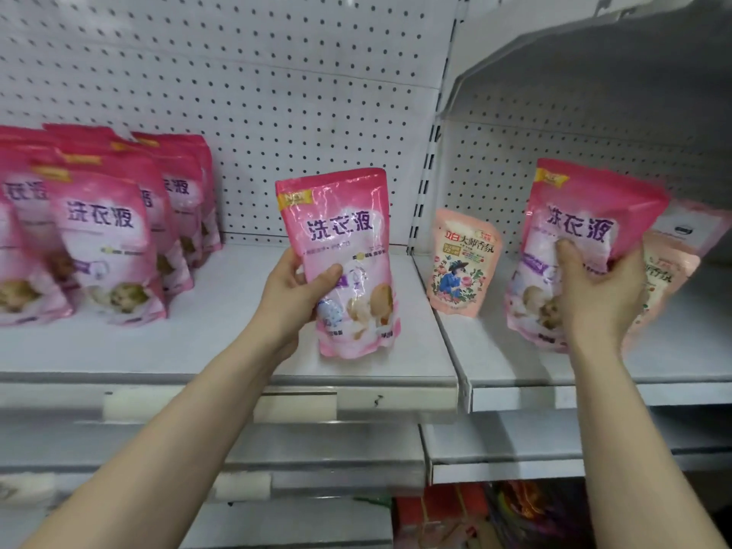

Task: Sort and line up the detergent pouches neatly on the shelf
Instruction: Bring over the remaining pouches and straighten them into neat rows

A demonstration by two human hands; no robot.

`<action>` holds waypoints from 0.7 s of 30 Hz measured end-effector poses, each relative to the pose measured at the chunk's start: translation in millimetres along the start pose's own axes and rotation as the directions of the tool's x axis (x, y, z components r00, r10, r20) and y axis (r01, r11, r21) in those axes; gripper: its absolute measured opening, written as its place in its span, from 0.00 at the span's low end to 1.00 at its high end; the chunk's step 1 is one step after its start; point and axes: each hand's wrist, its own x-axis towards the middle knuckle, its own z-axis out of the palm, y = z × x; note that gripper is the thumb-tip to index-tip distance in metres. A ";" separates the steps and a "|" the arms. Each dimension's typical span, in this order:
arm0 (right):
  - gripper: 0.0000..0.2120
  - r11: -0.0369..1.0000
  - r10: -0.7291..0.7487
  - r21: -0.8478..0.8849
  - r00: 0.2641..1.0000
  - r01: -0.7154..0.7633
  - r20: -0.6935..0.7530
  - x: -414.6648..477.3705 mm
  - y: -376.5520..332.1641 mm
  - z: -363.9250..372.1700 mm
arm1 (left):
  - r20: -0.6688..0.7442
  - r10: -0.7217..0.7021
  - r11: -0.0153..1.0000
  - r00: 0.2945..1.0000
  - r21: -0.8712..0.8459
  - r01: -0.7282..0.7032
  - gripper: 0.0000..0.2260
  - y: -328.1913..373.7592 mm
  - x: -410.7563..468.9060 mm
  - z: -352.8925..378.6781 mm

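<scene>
Head view of a white shelf [222, 350] backed by a pegboard panel [277, 93]. The left hand [295, 289] is closed around a pink pouch [340, 251], thumb across its front and fingers behind its left edge; the pouch stands upright with its base touching the shelf just below the hand. Well to the left of this hand, a group of matching pink pouches [99, 231] stands in rows, fronts facing outward. The right hand [598, 295] grips a second pink pouch [570, 247] from its right side, thumb pressed on the front panel; this pouch tilts slightly, its top leaning away to the right, and its base is at the surface of the adjoining shelf section [515, 370]. Between the two hands, a smaller peach pouch [461, 263] with a floral print stands upright near the back. Behind the right hand, partly hidden by it, lies another peach pouch [669, 271]; its exact posture cannot be told.
</scene>
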 end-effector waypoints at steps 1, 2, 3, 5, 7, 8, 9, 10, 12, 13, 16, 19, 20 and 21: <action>0.19 1.000 -0.010 0.000 1.000 0.010 -0.002 -5.3 -10.7 -2.6 | 0.003 0.009 1.000 1.000 -0.005 -0.009 0.14 2.5 -2.7 -5.3; 0.19 1.000 -0.020 -0.006 1.000 0.020 -0.003 -11.9 -20.9 -4.1 | 0.009 0.018 1.000 1.000 -0.011 -0.018 0.14 4.8 -5.6 -11.5; 0.19 1.000 -0.026 -0.013 1.000 0.026 -0.001 -20.1 -30.7 -4.1 | 0.016 0.025 1.000 1.000 -0.014 -0.025 0.14 7.5 -8.6 -19.3; 0.18 1.000 -0.008 -0.006 1.000 0.008 0.015 -41.5 -50.1 -0.4 | 0.029 0.029 0.999 0.999 -0.015 -0.029 0.14 13.4 -16.5 -39.2; 0.17 0.999 0.027 0.033 0.999 -0.029 0.038 -66.2 -68.5 7.2 | 0.036 0.040 0.999 0.999 -0.011 -0.039 0.15 20.3 -25.9 -64.3; 0.16 0.997 0.041 0.061 0.998 -0.044 0.054 -79.3 -77.7 11.8 | 0.038 0.043 0.999 0.998 -0.005 -0.043 0.16 24.1 -31.0 -78.4; 0.15 0.993 0.059 0.100 0.995 -0.066 0.075 -92.9 -86.6 16.8 | 0.042 0.044 0.999 0.998 0.004 -0.044 0.17 28.1 -36.8 -93.7; 0.13 0.984 0.083 0.147 0.991 -0.098 0.101 -106.7 -95.7 22.6 | 0.047 0.046 0.999 0.998 0.017 -0.046 0.19 32.4 -42.8 -109.2; 0.10 0.956 0.140 0.234 0.975 -0.178 0.170 -134.7 -114.8 36.6 | 0.052 0.058 0.998 0.997 0.037 -0.059 0.20 42.1 -54.1 -141.4; 0.09 0.941 0.162 0.261 0.965 -0.214 0.207 -149.3 -124.2 44.5 | 0.050 0.064 0.997 0.997 0.042 -0.066 0.19 46.8 -59.7 -157.6; 0.10 0.914 0.180 0.290 0.925 -0.283 0.334 -196.6 -153.9 72.6 | 0.035 0.086 0.994 0.996 0.060 -0.088 0.18 59.5 -78.4 -207.7; 0.09 0.886 0.163 0.330 0.886 -0.325 0.435 -245.4 -184.1 103.5 | -0.002 0.094 0.992 0.996 0.086 -0.093 0.18 70.6 -100.1 -261.6; 0.09 0.878 0.160 0.336 0.870 -0.341 0.466 -260.9 -193.9 114.3 | -0.019 0.092 0.992 0.996 0.089 -0.090 0.19 73.6 -107.2 -280.3; 0.10 0.869 0.157 0.342 0.854 -0.358 0.496 -275.6 -203.5 125.1 | -0.039 0.090 0.992 0.995 0.093 -0.086 0.19 76.9 -114.1 -298.7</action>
